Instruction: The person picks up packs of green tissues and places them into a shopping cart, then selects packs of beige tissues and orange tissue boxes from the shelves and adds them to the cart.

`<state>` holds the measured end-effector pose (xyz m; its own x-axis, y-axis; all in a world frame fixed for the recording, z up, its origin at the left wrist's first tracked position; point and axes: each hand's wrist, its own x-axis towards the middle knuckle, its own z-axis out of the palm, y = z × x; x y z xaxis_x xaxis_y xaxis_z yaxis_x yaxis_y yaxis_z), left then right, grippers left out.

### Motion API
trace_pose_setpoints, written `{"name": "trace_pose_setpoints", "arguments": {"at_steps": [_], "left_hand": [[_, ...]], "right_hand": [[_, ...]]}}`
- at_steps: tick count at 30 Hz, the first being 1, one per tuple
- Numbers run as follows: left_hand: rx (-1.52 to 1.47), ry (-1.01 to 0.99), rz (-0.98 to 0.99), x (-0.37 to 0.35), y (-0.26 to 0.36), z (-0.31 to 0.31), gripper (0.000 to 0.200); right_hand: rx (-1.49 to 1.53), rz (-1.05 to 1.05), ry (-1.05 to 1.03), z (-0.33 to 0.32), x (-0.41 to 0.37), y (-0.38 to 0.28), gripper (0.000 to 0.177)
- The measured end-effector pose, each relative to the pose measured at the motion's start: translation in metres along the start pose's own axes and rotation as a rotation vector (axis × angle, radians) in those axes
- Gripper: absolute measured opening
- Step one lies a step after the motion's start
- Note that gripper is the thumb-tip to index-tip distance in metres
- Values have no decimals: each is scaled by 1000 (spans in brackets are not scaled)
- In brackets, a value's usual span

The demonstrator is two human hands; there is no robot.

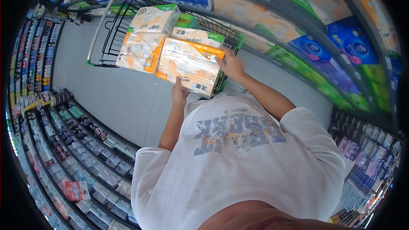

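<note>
A plastic-wrapped tissue pack [187, 64], cream with an orange band, is held between my two hands at the near end of the shopping cart [111, 42]. My left hand [179, 93] grips its near lower edge, one finger lying up over the wrap. On the right side, my right hand [232, 64] is closed around the far corner, its fingertips partly hidden. Beside the held pack lies another orange-banded tissue pack [142, 52]. Behind are a green-edged pack [154, 18], a further cream pack [199, 36] and a small green package [187, 21].
Shelves with large tissue packs [238, 7] and blue packages [351, 40] run along the far and right sides. On the left, a long shelf of small boxed goods [91, 162] curves past, with a red sign [77, 191]. Grey tiled floor [132, 102] lies between.
</note>
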<state>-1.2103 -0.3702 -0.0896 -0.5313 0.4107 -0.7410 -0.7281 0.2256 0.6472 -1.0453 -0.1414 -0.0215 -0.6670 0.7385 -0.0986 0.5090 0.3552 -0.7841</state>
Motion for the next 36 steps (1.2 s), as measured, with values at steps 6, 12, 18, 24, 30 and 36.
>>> {"name": "trace_pose_setpoints", "arguments": {"at_steps": [6, 12, 18, 24, 30, 36], "left_hand": [[-101, 24, -7, -4, 5, 5, 71], [-166, 84, -25, -1, 5, 9, 67], [-202, 82, -23, -5, 8, 14, 62], [-231, 91, -49, -3, 9, 13, 60], [-293, 119, -54, 7, 5, 13, 61], [-298, 138, -38, 4, 8, 19, 61]], "right_hand": [[-60, -41, -54, -3, 1, -6, 82], [90, -90, -198, -13, 3, 8, 93], [198, -159, -128, -10, -9, 21, 99], [249, -64, -215, -17, -11, 18, 103], [293, -17, -226, -9, -3, 29, 107], [345, 57, -197, -5, 1, 29, 100]]}}
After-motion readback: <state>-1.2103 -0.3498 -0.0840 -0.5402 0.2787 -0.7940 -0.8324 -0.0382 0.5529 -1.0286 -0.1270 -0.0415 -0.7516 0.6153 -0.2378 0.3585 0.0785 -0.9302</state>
